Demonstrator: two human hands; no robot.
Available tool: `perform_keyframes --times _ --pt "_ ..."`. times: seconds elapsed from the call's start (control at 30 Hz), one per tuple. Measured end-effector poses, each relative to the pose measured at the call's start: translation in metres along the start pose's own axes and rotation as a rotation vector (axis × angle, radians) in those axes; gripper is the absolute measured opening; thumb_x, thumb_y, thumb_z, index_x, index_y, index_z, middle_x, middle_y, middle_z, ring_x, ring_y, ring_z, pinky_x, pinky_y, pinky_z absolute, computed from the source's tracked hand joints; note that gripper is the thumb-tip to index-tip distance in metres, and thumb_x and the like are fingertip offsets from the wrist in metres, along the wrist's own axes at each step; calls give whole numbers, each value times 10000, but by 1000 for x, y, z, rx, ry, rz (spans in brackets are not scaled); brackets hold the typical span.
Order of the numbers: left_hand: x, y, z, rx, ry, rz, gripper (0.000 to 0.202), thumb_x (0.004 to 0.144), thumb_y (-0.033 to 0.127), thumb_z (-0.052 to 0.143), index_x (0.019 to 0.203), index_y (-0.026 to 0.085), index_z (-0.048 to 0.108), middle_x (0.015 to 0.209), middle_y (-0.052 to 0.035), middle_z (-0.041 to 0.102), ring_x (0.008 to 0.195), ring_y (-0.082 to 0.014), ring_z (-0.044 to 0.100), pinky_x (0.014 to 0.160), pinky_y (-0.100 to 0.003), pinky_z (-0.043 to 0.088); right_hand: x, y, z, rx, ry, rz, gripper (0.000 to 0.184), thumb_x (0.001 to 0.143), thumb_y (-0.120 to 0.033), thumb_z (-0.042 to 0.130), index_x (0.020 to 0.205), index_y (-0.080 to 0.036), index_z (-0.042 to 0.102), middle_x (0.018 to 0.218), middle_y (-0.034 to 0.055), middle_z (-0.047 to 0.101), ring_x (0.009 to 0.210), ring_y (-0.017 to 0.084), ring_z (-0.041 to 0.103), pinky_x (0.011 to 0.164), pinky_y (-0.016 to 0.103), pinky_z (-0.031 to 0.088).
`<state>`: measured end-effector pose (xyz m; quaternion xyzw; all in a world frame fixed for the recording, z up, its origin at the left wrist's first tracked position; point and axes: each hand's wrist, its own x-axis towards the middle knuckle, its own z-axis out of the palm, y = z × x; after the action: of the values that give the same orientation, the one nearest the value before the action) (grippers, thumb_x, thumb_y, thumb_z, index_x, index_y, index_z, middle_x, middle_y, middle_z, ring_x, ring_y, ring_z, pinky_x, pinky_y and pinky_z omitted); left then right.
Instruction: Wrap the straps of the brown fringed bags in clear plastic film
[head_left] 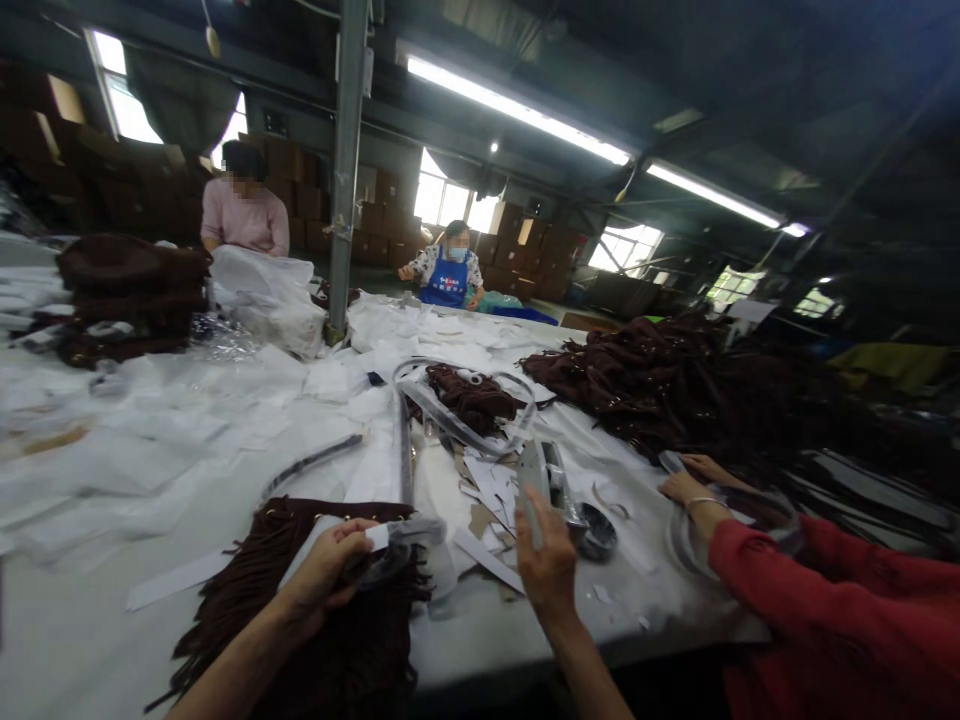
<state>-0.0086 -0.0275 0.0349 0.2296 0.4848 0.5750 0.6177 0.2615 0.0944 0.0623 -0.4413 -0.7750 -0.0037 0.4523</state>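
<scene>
My left hand [324, 572] is closed on a clear plastic strip [409, 535] with a white tag, over a dark brown fringed bag [300, 620] lying at the table's near edge. My right hand [546, 565] is raised and gripping a grey tape dispenser tool [541, 478]. A long clear plastic band [457, 425] loops across the table behind both hands, around a small heap of brown fringed pieces [472, 398].
A co-worker in a red sleeve [795, 600] works at my right, hands [694, 480] by a large pile of brown fringed bags [675, 385]. White paper and cardboard scraps [487, 490] litter the table. Stacked brown bags [127, 295], a metal post [345, 170] and two people stand farther back.
</scene>
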Motion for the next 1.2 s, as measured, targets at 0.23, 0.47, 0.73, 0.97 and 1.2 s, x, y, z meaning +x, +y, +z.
perform_keyframes --times 0.23,0.47,0.73,0.97,1.2 --pt "5 -17 -12 -26 -29 -20 405 623 344 684 958 133 600 530 37 526 349 -41 310 255 -118 177 32 106 -48 -66 -119 690 528 763 -543 440 834 -116 741 803 148 724 851 324 654 749 395 487" --pt "-1 -19 -7 5 -5 33 384 630 351 692 934 137 597 508 49 517 336 -26 285 268 -109 179 32 115 -28 193 -185 775 482 598 -572 589 661 -120 743 660 95 721 667 244 656 605 304 484" --pt "-2 -24 -7 38 3 56 430 630 394 702 959 139 590 500 55 516 320 -22 275 268 -115 182 24 102 -49 268 45 783 499 599 -545 637 819 -113 756 979 130 731 948 273 657 800 328 516" --pt "-3 -26 -7 38 5 53 462 634 430 717 977 145 593 523 55 516 331 -20 276 271 -111 182 -25 89 -47 174 -89 782 516 604 -621 585 676 -137 748 626 101 715 595 245 652 538 321 491" --pt "-8 -25 -5 29 -7 92 465 652 455 717 973 143 592 533 57 506 334 -15 273 275 -110 181 -19 95 -37 -43 -115 683 484 663 -603 501 560 -172 698 594 133 691 627 275 615 576 339 426"
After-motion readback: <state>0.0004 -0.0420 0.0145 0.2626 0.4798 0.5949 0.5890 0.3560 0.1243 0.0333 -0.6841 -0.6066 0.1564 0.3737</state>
